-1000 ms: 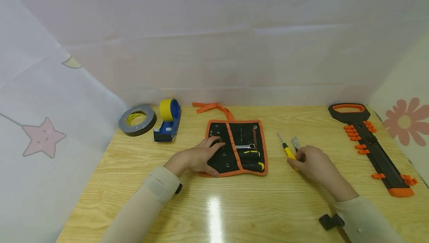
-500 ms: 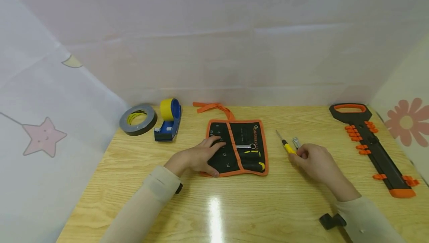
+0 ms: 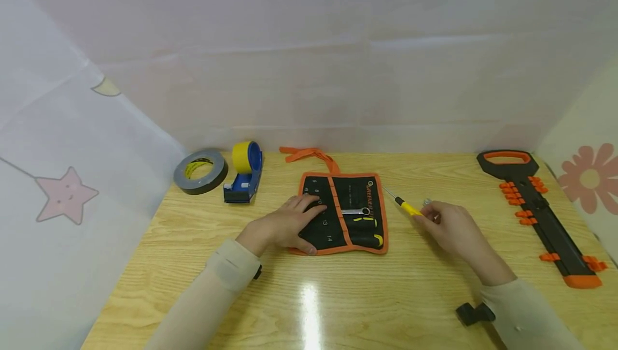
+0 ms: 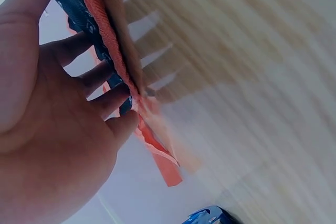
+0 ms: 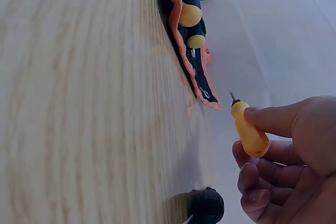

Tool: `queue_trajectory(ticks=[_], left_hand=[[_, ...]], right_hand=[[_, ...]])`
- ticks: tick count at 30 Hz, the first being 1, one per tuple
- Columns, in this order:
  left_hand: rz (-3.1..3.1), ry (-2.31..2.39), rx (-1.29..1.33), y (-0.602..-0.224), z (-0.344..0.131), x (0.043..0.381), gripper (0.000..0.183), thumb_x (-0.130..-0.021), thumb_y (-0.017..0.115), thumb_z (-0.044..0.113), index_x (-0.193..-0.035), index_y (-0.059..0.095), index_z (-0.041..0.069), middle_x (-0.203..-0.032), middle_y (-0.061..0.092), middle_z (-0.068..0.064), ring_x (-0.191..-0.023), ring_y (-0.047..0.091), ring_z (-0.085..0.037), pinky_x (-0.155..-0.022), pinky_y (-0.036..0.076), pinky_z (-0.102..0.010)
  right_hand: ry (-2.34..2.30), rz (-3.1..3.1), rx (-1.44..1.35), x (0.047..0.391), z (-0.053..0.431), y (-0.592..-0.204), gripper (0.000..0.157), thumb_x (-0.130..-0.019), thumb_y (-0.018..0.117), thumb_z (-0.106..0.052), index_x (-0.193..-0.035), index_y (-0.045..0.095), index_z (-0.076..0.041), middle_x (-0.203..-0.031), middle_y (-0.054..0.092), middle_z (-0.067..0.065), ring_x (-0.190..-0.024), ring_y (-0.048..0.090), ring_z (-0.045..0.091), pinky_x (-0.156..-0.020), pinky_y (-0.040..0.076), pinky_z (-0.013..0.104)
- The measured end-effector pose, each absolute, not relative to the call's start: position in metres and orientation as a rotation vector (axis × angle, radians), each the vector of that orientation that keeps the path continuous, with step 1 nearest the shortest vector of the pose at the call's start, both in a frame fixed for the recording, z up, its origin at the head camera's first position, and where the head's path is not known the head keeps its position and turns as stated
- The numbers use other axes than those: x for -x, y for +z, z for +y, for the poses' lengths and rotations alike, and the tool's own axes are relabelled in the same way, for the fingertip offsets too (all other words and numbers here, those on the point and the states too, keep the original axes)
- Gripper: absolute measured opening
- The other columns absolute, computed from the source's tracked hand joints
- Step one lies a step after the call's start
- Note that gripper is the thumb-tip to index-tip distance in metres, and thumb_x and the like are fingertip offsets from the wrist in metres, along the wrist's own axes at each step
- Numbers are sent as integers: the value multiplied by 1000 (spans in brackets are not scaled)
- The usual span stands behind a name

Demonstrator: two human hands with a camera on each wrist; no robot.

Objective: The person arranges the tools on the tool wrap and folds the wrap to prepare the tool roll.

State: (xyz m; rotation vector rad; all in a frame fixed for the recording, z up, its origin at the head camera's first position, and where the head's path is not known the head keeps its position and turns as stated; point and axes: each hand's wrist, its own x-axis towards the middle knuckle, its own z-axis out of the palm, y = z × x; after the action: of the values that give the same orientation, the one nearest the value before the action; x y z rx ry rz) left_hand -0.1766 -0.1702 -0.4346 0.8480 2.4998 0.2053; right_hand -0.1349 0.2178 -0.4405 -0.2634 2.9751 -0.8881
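Where the white sheet [image 3: 43, 87] hangs at the left of the frame, it bears a pink star [image 3: 67, 197]. Right of that, at the back left of the wooden table [image 3: 159, 264], lies a grey roll of tape [image 3: 218, 175], and next to it stands a blue tape dispenser [image 3: 254, 180] carrying a yellow roll [image 3: 241, 158].

Coming in from the lower left in a beige sleeve [image 3: 207, 296], the left hand [image 3: 287, 226] rests on the left half of a black tool pouch [image 3: 348, 191], near the middle of the frame. Its fingers lie extended and slightly apart, its thumb by the lower edge. Orange-trimmed, the pouch lies opened out, an orange strap [image 3: 309, 154] trailing from its top. On its right half sits a silver wrench [image 3: 354, 211], with two yellow-ended tools [image 3: 378, 240] below.

Just beside the pouch's right edge is the tip of a screwdriver [image 3: 410, 208]; the right hand [image 3: 451, 229] pinches its yellow handle between thumb and fingers. A silver tool end [image 3: 427, 202] peeks out behind that hand, mostly hidden. At the far right, a black rack [image 3: 545, 216] with orange clips slants across the table, near a printed flower [image 3: 590, 178].
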Motion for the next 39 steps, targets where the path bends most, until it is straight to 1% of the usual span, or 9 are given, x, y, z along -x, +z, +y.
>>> queue_trajectory(ticks=[4,8,14,18,22,24,29,36,39], left_hand=[[2514,167,-869,-435,-171,178,109,-90,82,61,-174,22,26,-183,8,-8,-170,7,-38,-137,6,-59],[2517,168,-864,-434,-172,179,110,-89,82,62,-174,22,28,-184,7,-7,-170,6,-38,-136,4,-64],[2509,181,-838,-433,-171,178,110,-89,81,62,-175,21,30,-184,6,-5,-171,4,-37,-133,6,-71],[2506,183,-838,-434,-171,178,108,-89,81,61,-174,22,31,-184,6,-5,-171,4,-37,-132,8,-73],[2504,191,-842,-434,-172,179,108,-89,82,60,-174,22,30,-184,6,-5,-170,4,-37,-131,8,-73],[2502,192,-843,-435,-172,179,108,-90,82,60,-174,22,30,-184,6,-5,-170,4,-37,-131,8,-73],[2504,187,-844,-437,-173,179,109,-89,80,62,-174,20,31,-184,4,-4,-171,3,-36,-131,8,-74],[2505,185,-848,-437,-173,179,110,-89,80,64,-175,19,31,-184,3,-3,-171,2,-36,-131,8,-74],[2502,194,-845,-436,-173,178,110,-89,80,63,-175,19,31,-184,3,-4,-171,2,-36,-131,7,-74]], right_hand=[[-894,2972,312,138,213,-440,20,-103,76,-21,-102,78,-2,-83,69,2,-72,55,14,-62,42,27],[-884,2964,362,143,207,-439,19,-102,76,-20,-106,79,-2,-86,71,2,-72,56,13,-63,44,28],[-868,2941,417,153,198,-438,19,-103,75,-20,-111,80,-3,-94,75,5,-73,57,13,-66,46,30],[-878,2930,454,159,192,-439,19,-103,75,-18,-112,80,-3,-96,75,7,-72,54,14,-65,44,30],[-899,2925,488,165,187,-440,17,-102,76,-17,-111,81,-3,-97,75,8,-73,52,16,-65,43,30],[-900,2923,507,167,184,-441,17,-103,75,-17,-111,81,-3,-101,77,9,-76,56,17,-69,47,33],[-879,2914,534,174,179,-445,17,-103,75,-16,-112,81,-3,-110,78,14,-87,66,22,-79,56,45],[-878,2905,529,182,176,-450,20,-104,72,-13,-118,80,-1,-114,77,17,-93,68,26,-83,58,50],[-886,2886,512,185,174,-452,26,-105,70,-13,-126,76,0,-121,76,20,-99,70,29,-88,59,52]])
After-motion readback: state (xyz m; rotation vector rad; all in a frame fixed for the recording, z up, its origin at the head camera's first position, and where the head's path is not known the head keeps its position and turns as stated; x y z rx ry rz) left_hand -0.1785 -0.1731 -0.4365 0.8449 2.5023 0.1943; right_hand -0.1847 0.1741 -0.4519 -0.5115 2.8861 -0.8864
